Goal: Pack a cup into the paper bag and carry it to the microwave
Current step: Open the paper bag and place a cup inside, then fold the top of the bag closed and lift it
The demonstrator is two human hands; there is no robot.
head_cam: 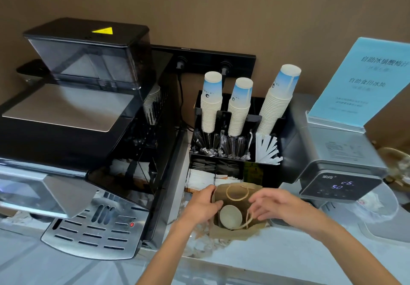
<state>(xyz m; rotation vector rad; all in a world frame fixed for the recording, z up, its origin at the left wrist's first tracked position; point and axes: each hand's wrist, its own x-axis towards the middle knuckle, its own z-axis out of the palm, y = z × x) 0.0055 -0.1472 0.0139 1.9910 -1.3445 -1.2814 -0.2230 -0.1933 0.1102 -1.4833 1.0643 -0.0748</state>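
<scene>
At the front edge of a pale counter [288,253], two bare hands work on a brown paper bag [238,229] that stands open. The left hand [203,207] grips the bag's left wall, fingers curled over the rim. The right hand [273,204] is loosely open at the bag's right side, its fingertips at one of the twine handles [248,219]; whether they pinch it cannot be told. Inside the bag sits a white paper cup [230,216], its mouth facing up toward the camera. Just behind the bag stands a black organiser [269,173] holding sachets, wrapped stirrers and three upside-down stacks of blue-and-white cups [240,107]. A large coffee machine [73,142] fills the left side. To the right is a grey dispenser [339,169] with a lit display, topped by a blue sign [363,80].
</scene>
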